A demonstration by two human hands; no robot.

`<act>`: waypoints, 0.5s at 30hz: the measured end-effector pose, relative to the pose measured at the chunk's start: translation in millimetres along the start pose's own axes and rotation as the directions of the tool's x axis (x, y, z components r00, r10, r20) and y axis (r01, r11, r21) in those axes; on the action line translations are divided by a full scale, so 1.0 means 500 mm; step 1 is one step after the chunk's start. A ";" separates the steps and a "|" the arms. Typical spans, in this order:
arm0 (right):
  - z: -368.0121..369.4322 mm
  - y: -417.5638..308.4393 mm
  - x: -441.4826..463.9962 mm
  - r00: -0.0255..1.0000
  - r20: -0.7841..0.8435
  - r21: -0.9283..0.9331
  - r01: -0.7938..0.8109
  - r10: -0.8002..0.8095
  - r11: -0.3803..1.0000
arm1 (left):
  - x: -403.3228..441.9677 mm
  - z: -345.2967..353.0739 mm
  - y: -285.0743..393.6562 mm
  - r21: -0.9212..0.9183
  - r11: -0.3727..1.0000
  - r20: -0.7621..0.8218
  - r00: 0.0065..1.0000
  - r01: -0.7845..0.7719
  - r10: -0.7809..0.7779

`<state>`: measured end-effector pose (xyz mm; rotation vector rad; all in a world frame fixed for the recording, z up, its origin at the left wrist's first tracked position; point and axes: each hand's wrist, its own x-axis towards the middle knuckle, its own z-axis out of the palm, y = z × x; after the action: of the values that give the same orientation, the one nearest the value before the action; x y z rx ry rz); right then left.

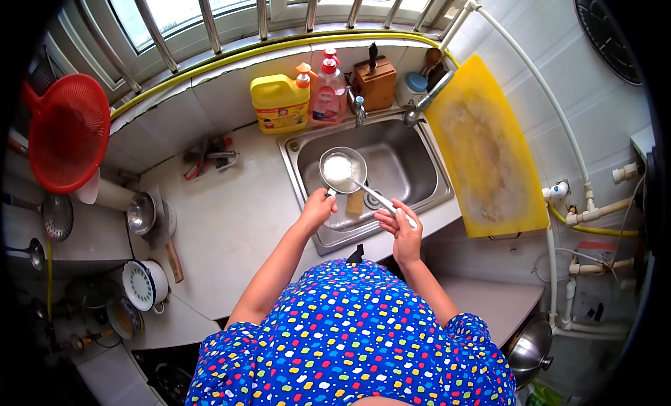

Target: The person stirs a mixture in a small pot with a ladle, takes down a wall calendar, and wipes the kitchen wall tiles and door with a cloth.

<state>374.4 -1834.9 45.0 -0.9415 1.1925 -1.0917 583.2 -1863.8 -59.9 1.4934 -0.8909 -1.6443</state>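
Note:
My left hand (319,209) is closed round the handle of a small round metal pan (361,163), held over the sink (426,144). Something bright white (340,168) lies in the pan; glare hides its texture. A slim white-handled utensil (381,200) slants from my right hand (400,229) to the pan, its far end at the white contents. The shape of that end does not show clearly. My right fingers are closed on the handle. Below the pan, a tan sponge-like block (355,202) rests in the sink beside the drain.
Behind the sink stand a tap (359,111), a yellow jug (279,102), a pink soap bottle (328,95) and a wooden knife block (375,83). A yellow board (486,147) leans at the right. Leftward are a red colander (68,133), a cleaver (164,221) and an enamel pot (145,285).

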 end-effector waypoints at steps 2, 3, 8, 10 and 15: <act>0.000 -0.025 -0.010 0.999 0.010 -0.079 0.038 -0.038 0.996 | 0.000 -0.001 0.003 -0.004 1.000 -0.004 1.000 -0.014 0.014; -0.002 -0.033 -0.013 0.991 0.065 -0.172 0.123 -0.114 0.977 | 0.000 -0.001 0.006 -0.008 1.000 -0.011 1.000 -0.028 0.028; -0.024 -0.066 0.010 0.675 0.527 -0.524 0.736 -0.516 0.428 | -0.007 -0.002 0.012 0.045 0.998 -0.001 0.999 -0.051 0.051; -0.023 -0.078 0.019 0.621 0.592 -0.563 0.775 -0.514 0.288 | -0.011 0.002 0.010 0.082 0.994 -0.004 0.998 -0.065 0.066; -0.037 -0.022 0.023 0.717 0.571 -0.667 0.689 -0.401 0.283 | -0.012 0.014 0.007 0.032 0.994 -0.079 0.991 -0.105 0.107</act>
<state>354.8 -1848.6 50.2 -2.4146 1.1440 -0.7472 576.6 -1860.2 -53.5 1.4945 -0.9360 -1.4898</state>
